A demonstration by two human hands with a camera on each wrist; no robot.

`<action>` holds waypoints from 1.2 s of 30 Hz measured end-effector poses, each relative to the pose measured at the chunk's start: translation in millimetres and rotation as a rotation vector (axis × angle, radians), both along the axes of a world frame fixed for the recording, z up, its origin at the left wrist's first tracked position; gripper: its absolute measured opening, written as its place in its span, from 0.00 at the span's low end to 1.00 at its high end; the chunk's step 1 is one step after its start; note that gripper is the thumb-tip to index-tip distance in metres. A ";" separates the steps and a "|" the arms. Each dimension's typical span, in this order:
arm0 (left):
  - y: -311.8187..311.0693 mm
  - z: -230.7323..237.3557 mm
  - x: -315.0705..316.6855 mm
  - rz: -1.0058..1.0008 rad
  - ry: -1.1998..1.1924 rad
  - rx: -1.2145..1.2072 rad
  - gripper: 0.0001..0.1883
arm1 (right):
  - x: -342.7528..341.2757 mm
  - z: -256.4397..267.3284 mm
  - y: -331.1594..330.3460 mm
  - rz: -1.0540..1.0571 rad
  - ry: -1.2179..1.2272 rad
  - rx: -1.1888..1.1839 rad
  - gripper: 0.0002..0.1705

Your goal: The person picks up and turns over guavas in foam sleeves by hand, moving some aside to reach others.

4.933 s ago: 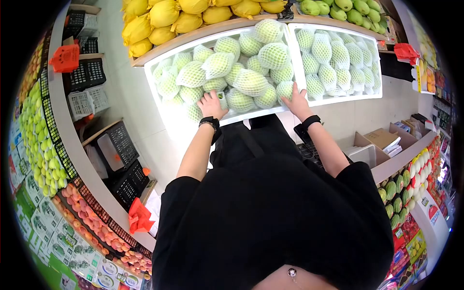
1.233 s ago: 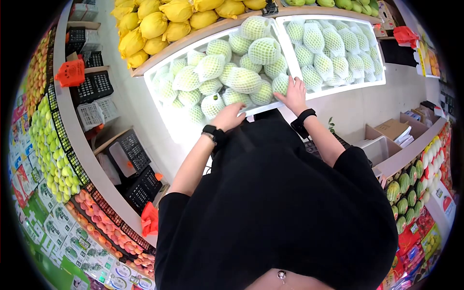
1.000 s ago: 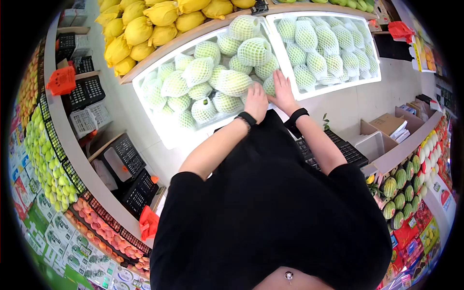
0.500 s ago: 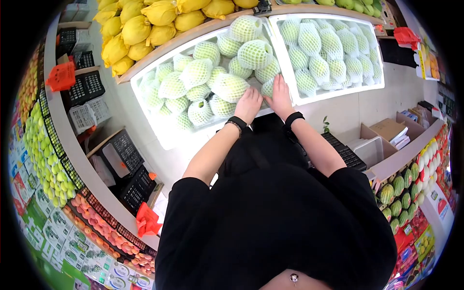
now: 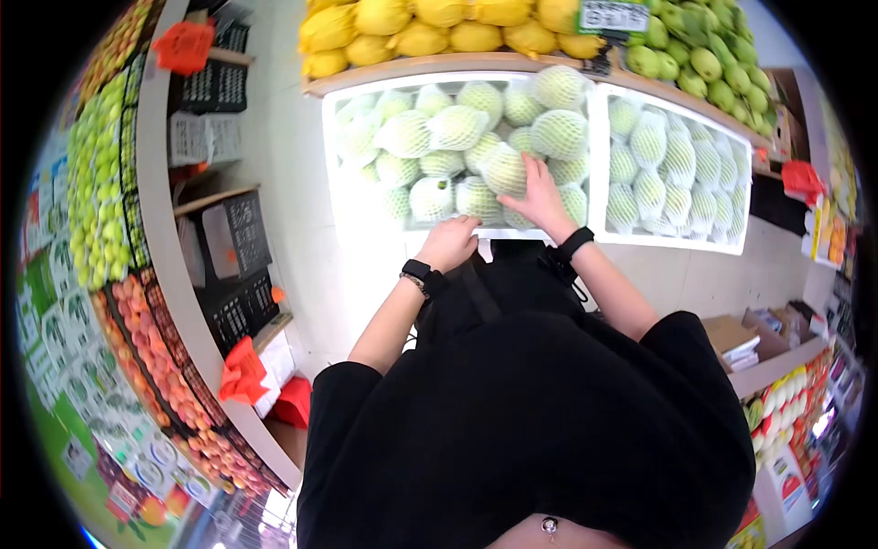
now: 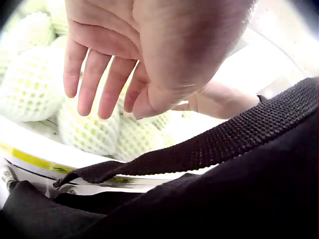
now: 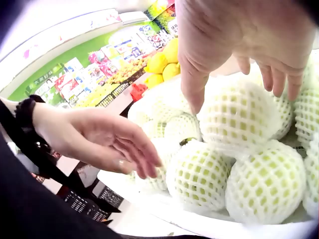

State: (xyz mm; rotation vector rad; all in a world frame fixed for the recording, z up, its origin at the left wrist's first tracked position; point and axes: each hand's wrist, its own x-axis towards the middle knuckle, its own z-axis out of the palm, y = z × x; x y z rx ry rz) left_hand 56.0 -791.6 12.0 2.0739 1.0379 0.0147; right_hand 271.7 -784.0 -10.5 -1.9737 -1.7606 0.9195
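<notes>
A white foam box (image 5: 332, 174) holds several green fruits in white net sleeves. My right hand (image 5: 541, 203) lies over one netted fruit (image 5: 502, 170) near the front of the box; in the right wrist view the thumb of the right hand (image 7: 239, 45) is on one side of that fruit (image 7: 238, 117) and the fingers on the other. My left hand (image 5: 448, 243) is at the box's front edge, its fingers loosely extended and holding nothing. In the left wrist view the left hand (image 6: 134, 59) hangs just above netted fruits (image 6: 87, 130).
A second foam box (image 5: 677, 240) of netted fruits stands to the right. Behind are yellow-wrapped fruits (image 5: 448, 38) and loose green fruits (image 5: 704, 64). Black crates (image 5: 247, 229) stand on shelves at the left, and a black strap (image 6: 199, 144) crosses below the left hand.
The head view has turned, so the boxes appear further right. My right hand has moved from the box's front right corner onto a fruit; my left hand has drawn back leftward to the front edge.
</notes>
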 end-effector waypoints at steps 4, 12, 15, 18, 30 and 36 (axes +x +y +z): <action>-10.4 2.4 -49.2 0.294 0.002 0.011 0.15 | -24.5 -10.7 17.3 0.024 -0.116 0.037 0.50; -6.5 -60.5 -125.8 0.777 -0.062 -0.004 0.35 | -30.6 4.9 16.2 -0.231 0.193 -0.025 0.51; 3.3 -65.3 -139.3 0.822 -0.144 -0.140 0.35 | -63.9 10.4 25.3 -0.210 0.347 -0.104 0.50; 17.1 -49.8 -166.4 0.882 -0.235 -0.361 0.29 | -144.9 51.5 46.3 -0.105 0.634 -0.274 0.47; 26.3 -54.5 -220.2 1.009 -0.356 -0.232 0.38 | -298.1 -27.0 52.4 0.005 0.573 -0.421 0.44; 18.6 -55.9 -213.3 0.923 -0.238 -0.089 0.35 | -279.0 -17.4 41.2 0.148 0.561 -0.402 0.40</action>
